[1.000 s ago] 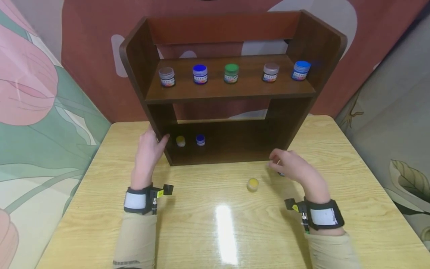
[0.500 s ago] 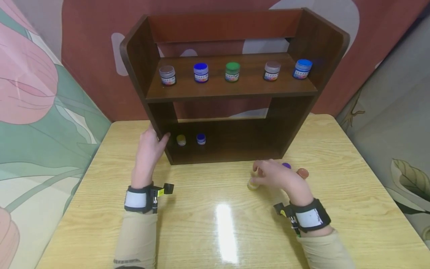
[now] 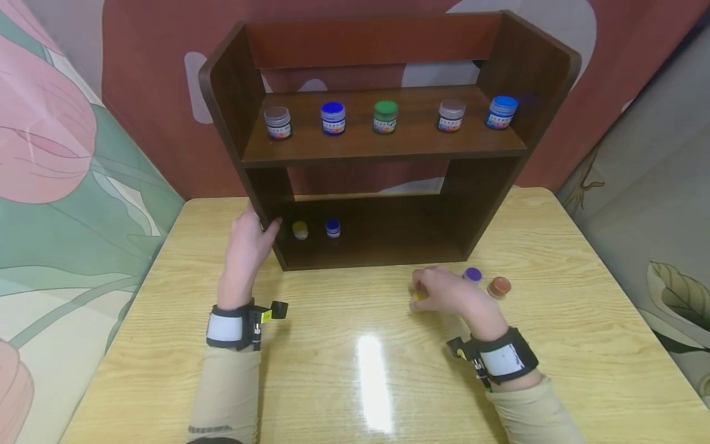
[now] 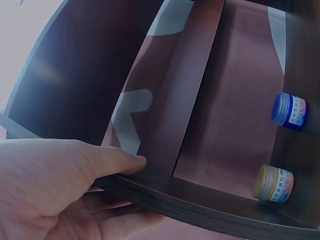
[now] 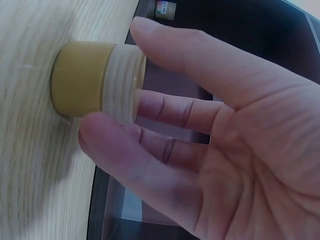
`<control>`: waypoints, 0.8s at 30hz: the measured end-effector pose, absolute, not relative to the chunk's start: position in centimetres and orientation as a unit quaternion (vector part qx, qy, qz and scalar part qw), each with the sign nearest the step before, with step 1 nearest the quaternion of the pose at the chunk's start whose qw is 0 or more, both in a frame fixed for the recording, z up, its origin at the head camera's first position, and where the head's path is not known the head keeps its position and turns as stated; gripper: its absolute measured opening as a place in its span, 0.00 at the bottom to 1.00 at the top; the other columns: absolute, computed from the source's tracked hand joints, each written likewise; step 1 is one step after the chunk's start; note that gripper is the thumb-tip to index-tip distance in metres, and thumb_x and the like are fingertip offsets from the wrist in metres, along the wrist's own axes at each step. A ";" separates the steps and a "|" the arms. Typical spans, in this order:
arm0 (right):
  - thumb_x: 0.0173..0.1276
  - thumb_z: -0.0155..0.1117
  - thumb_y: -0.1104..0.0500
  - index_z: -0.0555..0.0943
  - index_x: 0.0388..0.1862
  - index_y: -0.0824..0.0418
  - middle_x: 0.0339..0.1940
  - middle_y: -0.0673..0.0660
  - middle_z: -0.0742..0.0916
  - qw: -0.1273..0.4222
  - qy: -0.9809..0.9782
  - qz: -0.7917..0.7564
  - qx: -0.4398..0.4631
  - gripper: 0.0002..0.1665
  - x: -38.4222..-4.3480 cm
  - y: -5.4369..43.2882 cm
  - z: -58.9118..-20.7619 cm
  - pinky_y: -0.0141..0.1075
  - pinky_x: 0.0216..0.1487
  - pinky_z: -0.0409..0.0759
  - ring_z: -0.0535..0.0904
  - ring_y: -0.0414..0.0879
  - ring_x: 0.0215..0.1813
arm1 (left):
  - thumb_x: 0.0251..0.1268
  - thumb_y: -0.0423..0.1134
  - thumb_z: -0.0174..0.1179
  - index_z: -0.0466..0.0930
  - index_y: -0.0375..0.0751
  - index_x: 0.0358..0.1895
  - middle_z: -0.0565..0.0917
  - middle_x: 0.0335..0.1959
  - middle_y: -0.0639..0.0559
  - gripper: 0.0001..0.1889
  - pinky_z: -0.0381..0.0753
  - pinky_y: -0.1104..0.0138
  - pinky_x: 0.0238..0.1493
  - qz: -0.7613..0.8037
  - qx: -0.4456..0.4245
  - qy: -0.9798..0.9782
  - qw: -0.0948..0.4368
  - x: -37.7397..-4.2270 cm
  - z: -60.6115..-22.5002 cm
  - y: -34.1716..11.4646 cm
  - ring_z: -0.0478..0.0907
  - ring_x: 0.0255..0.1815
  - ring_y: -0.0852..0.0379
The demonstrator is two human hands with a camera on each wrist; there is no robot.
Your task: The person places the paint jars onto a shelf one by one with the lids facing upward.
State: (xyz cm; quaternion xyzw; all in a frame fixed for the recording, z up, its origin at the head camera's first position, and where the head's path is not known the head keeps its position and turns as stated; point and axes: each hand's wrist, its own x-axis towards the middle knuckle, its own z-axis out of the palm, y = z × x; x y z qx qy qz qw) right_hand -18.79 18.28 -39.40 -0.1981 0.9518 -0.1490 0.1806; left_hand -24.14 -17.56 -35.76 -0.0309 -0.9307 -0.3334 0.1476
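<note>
My left hand [image 3: 248, 246] grips the left side panel of a dark brown wooden shelf [image 3: 383, 157]; in the left wrist view its thumb lies on the inner face and its fingers behind the edge. On the table, my right hand [image 3: 452, 295] pinches a small yellow paint jar [image 5: 82, 79] round its clear lid, thumb on one side and fingers on the other. Just right of this hand stand a purple-lidded jar [image 3: 473, 275] and an orange-brown jar [image 3: 499, 287]. Inside, on the lower shelf, are another yellow jar [image 3: 300, 230] and a blue jar [image 3: 333, 228].
Along the upper shelf stand several jars in a row, among them a dark blue one [image 3: 333, 118], a green one [image 3: 385, 117] and a lighter blue one [image 3: 501, 112]. The light wooden table [image 3: 316, 364] reaches back to a patterned cloth backdrop [image 3: 150, 92].
My right hand has moved left from the purple-lidded and orange-brown jars, uncovering them, and has closed its fingers on the yellow jar. My left hand has stayed on the panel.
</note>
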 end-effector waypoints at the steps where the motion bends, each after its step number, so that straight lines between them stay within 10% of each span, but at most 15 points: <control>1: 0.59 0.76 0.51 0.77 0.36 0.58 0.27 0.50 0.77 0.179 0.952 -0.150 -0.200 0.17 -18.8 18.3 -39.4 0.34 0.33 0.68 0.71 0.44 0.33 | 0.71 0.37 0.58 0.67 0.29 0.61 0.82 0.54 0.28 0.21 0.84 0.44 0.50 -0.332 -0.031 -0.931 0.149 -24.2 -35.8 -17.6 0.83 0.51 0.33; 24: 0.60 0.75 0.59 0.81 0.38 0.59 0.29 0.50 0.77 0.117 0.948 -0.149 -0.256 0.11 -18.9 18.8 -39.4 0.34 0.37 0.71 0.70 0.43 0.35 | 0.70 0.38 0.59 0.68 0.28 0.60 0.83 0.52 0.28 0.22 0.84 0.44 0.50 -0.330 -0.031 -0.931 0.153 -24.1 -35.7 -17.5 0.83 0.52 0.32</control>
